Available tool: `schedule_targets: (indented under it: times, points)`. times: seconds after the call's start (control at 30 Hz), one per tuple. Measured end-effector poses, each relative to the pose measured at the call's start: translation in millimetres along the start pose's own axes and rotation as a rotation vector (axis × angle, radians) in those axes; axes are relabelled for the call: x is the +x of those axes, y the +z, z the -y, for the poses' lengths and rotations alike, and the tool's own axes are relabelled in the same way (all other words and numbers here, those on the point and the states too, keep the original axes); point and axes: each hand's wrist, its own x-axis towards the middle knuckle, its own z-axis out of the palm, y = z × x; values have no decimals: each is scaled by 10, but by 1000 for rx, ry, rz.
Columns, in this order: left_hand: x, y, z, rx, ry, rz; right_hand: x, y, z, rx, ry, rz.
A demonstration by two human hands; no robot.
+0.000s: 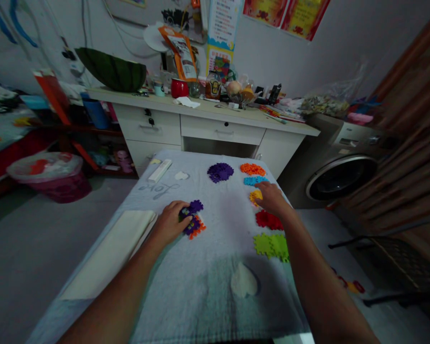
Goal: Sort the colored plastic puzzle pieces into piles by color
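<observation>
Single head-height view, forward and downward, close above the cloth-covered table [208, 267], white desk [215, 129] beyond.

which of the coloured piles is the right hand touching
The yellow pile, partly under the right hand. It sits between the blue pile and the red pile.

Yellow pieces [255, 196] half under right hand [272, 200], joined cluster [194, 222] partly beneath left hand [170, 222], possibly gripped.

Half a watermelon [111, 71] sits far left on the white desk [200, 125]; a red cup [179, 88] stands to its right; a washing machine [340, 174] is far right; a pink bin [52, 176] sits on the floor, left; a folded cloth [111, 253] lies near left.
</observation>
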Motion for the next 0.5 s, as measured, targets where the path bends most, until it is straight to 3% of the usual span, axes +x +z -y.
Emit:
schedule_targets:
  times: [0.13, 0.3, 0.5]
  points:
    - [-7, -13, -14, -26, -12, 0, -185, 60, 573, 191, -225, -21]
    - [-11, -43, -49, -47, -32, -22, -284, 404, 1263, 373, -387, 29]
    - [8, -69, -82, -64, -24, -54, -176, 830, 1489, 428, -358, -42]
